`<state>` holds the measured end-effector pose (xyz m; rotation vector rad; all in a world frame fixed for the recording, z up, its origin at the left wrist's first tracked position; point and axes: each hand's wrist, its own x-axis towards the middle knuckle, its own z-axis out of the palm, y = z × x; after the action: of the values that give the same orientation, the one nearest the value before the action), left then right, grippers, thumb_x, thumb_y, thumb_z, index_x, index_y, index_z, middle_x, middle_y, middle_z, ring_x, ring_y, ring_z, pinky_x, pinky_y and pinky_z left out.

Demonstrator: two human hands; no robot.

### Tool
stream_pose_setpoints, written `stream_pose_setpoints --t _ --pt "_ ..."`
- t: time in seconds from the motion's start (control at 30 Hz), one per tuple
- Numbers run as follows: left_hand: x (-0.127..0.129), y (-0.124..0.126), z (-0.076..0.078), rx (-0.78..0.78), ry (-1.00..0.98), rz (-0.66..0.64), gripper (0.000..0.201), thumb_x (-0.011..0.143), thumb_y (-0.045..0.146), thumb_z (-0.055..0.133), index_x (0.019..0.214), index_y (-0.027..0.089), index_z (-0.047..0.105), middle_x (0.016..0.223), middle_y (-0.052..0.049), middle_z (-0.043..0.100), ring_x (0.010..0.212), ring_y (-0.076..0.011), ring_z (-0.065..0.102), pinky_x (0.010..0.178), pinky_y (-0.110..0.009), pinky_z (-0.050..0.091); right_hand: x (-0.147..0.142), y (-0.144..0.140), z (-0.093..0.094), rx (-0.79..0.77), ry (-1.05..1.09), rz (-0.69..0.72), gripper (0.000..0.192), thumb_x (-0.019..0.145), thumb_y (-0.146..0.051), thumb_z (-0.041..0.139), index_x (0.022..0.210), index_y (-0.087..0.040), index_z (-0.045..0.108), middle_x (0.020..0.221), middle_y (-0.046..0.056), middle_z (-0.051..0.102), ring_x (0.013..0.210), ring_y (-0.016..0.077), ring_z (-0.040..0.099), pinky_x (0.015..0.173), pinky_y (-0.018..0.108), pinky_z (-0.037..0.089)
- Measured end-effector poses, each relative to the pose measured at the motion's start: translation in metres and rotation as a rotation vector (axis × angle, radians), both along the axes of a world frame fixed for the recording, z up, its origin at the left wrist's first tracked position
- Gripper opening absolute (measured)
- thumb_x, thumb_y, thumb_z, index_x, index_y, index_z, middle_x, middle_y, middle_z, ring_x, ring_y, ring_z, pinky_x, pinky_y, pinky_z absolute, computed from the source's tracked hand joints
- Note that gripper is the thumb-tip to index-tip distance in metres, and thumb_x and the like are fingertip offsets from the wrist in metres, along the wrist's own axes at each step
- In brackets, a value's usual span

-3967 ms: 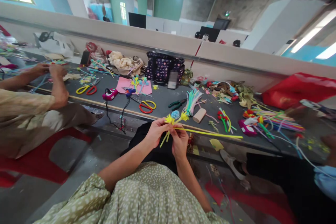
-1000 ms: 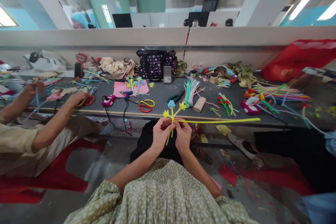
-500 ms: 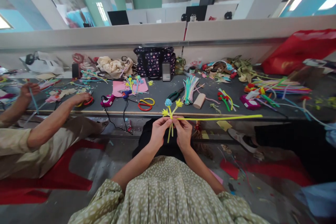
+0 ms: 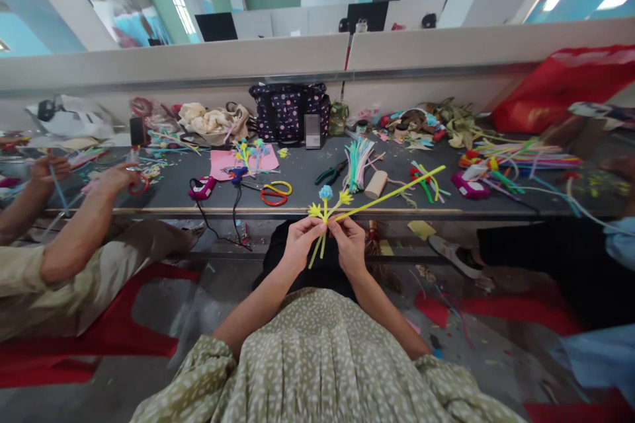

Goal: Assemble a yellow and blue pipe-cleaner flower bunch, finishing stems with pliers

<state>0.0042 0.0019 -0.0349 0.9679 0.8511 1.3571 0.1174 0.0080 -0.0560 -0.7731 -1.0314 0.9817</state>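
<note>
both grips on flower stems, before table edge

Garment: sage-green fabric, small white dot print, gathered sleeves ending above elbows. Forearms bare. Black clothing over lap.

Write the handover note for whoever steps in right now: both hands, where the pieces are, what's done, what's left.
Left hand: pinches the stems of the pipe-cleaner flower bunch, held above the lap at the table edge.
Right hand: at the same stems, holding the long yellow pipe cleaner, which slants up to the right.
Done: three small blooms, two yellow and one blue, gathered in one bunch.
Left: the long yellow piece sticks out loose.
Spare pipe cleaners, pliers and scissors lie on the table.
</note>
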Motion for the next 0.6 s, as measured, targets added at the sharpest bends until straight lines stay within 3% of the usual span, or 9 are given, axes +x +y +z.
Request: stream_pose_setpoints --t 0.33,0.6 --pt "0.0016 -0.0005 0.0003 0.071 0.059 0.112 0.018 0.066 0.030 0.080 0.072 0.016 0.071 0.072 -0.001 0.066 0.066 -0.0114 0.056 0.067 -0.022 0.045 -0.0046 -0.0015 0.0038 0.098 -0.127 -0.160 0.011 0.082 -0.031 0.067 0.078 -0.020 0.071 0.084 0.004 0.065 0.082 0.0193 0.061 0.074 0.032 0.048" --pt "0.0022 0.0022 -0.0038 0.108 0.114 0.224 0.017 0.067 0.031 0.078 0.070 0.016 0.069 0.065 0.001 0.062 0.058 -0.0096 0.052 0.058 -0.020 0.042 -0.0072 -0.0051 0.0056 0.096 -0.202 -0.193 0.013 0.084 -0.032 0.065 0.080 -0.020 0.070 0.082 0.003 0.063 0.074 0.0172 0.059 0.064 0.028 0.048"
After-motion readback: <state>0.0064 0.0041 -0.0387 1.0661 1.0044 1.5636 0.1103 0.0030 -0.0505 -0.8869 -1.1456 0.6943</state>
